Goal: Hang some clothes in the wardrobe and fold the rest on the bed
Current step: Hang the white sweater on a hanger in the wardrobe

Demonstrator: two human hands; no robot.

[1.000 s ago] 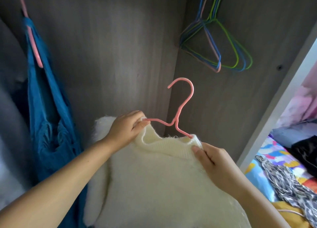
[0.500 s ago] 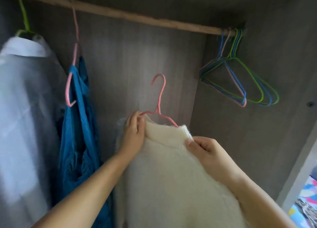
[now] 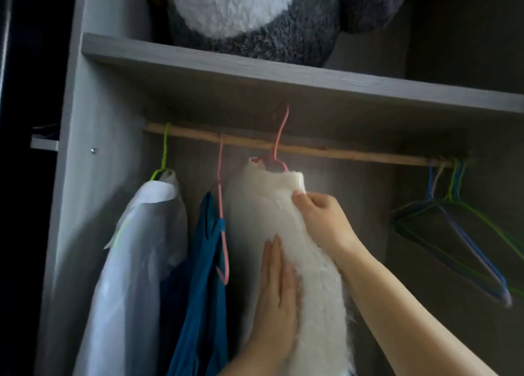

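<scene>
A fluffy cream sweater [image 3: 272, 205] hangs on a pink hanger [image 3: 279, 140] whose hook reaches up over the wooden rail [image 3: 340, 151] inside the wardrobe. My right hand [image 3: 320, 220] pinches the sweater's right shoulder just below the collar. My left hand [image 3: 276, 290] lies flat with straight fingers against the sweater's front, lower down. Whether the hook sits fully on the rail is hard to tell in the shadow.
Left of the sweater hang a blue garment [image 3: 204, 276] on a pink hanger and a white shirt [image 3: 139, 256] on a green hanger. Several empty coloured hangers [image 3: 459, 228] hang at the rail's right end. A grey and white plush toy [image 3: 255, 15] sits on the shelf [image 3: 283, 72] above.
The sweater on its hanger went up from chest height to the rail. My left hand let go of the hanger's shoulder and now lies flat on the sweater's front.
</scene>
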